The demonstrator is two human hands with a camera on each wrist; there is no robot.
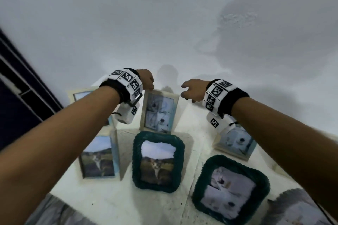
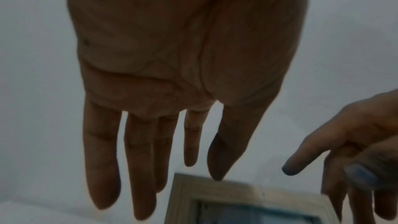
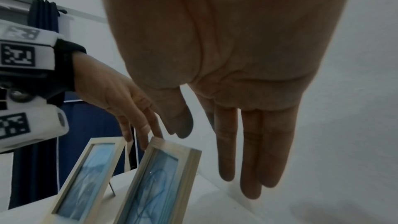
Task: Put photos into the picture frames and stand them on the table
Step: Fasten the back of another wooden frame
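Six frames stand on the white table (image 1: 102,204) against a white wall (image 1: 164,14). Back centre: pale wooden rectangular picture frame (image 1: 158,112) with a bluish photo, upright, leaning slightly back. Left hand (image 1: 146,79) is over its top left corner, fingers straight and slightly spread, fingertips (image 3: 158,133) touching the top edge, not curled round it. Right hand (image 1: 193,90) hovers near the top right corner, apart from the frame, fingers loose and spread, holding nothing. Left wrist view shows the left hand's thumb tip (image 2: 217,175) right at the frame's top rail. Second pale wooden frame (image 1: 80,94) stands just left of it, partly hidden by the left forearm; its wire stand (image 3: 112,189) shows in the right wrist view. Front row: pale wooden frame with cat photo (image 1: 99,155) left, dark green woven-rim frame with cat photo (image 1: 158,161) centre, second dark green woven-rim frame (image 1: 231,190) right, tilted. Another pale wooden frame (image 1: 236,142) sits back right under the right wrist. Both wrists wear black bands with white marker blocks (image 1: 128,80). Dark blue curtain (image 3: 43,16) far left
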